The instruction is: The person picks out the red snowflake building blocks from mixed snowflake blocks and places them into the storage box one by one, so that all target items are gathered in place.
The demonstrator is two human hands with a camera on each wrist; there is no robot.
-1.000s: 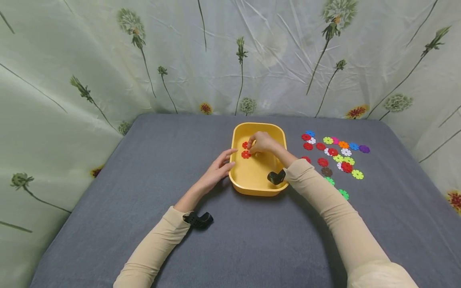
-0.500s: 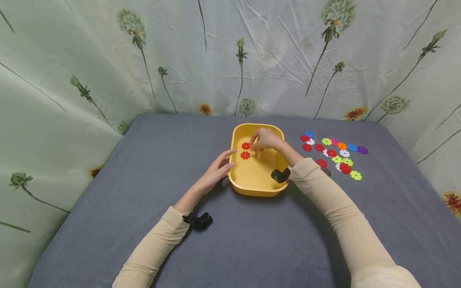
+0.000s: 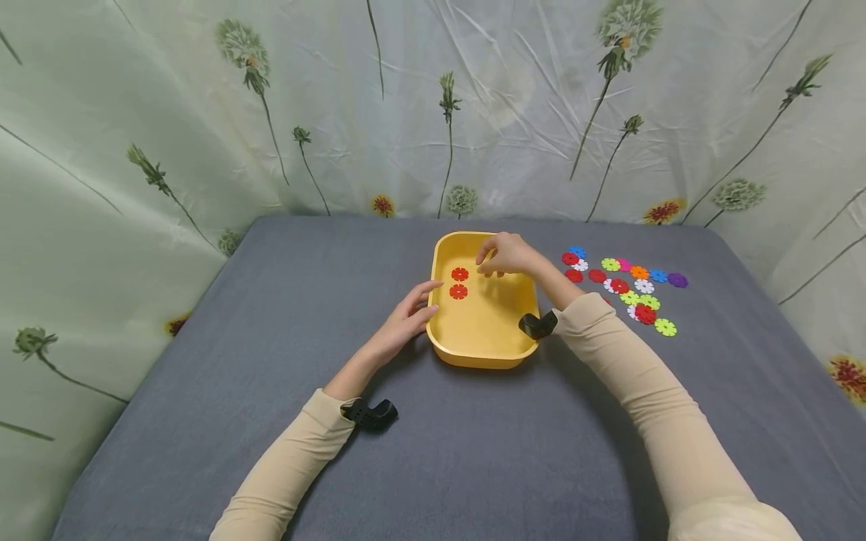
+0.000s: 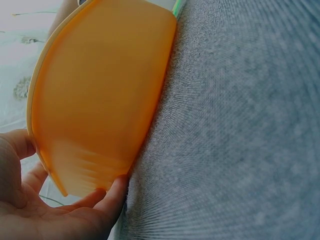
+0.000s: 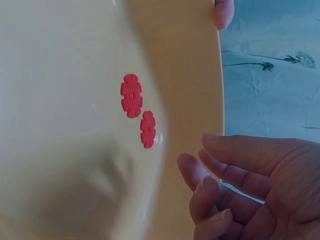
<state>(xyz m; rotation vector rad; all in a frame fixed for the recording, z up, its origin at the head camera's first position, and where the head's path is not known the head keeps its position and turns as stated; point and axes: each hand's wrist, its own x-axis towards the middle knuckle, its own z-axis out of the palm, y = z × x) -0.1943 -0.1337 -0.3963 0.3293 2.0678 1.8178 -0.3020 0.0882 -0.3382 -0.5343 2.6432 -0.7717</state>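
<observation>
A yellow plastic tub (image 3: 480, 362) stands on the cloth-covered table. Two red notched snowflake discs, one farther back (image 3: 460, 274) and one nearer (image 3: 458, 291), lie flat on its bottom by the left wall. My left hand (image 3: 406, 319) touches the tub's left side; in the left wrist view its relaxed fingers (image 4: 116, 200) spread along the outer wall and rim. Over the tub's back right part hovers my right hand (image 3: 510, 254), right of the discs. Its fingers are loosely bent with nothing between them, as the right wrist view shows.
Several loose snowflake discs in red, white, blue, orange, purple and yellow-green (image 3: 665, 327) lie scattered on the grey table cloth (image 3: 271, 300) right of the tub. My right forearm passes in front of some. A flower-printed curtain (image 3: 352, 113) hangs behind the table.
My right hand has drawn away from the two red discs, moving right and slightly back within the tub. The discs stay in place, and my left hand holds its position at the tub.
</observation>
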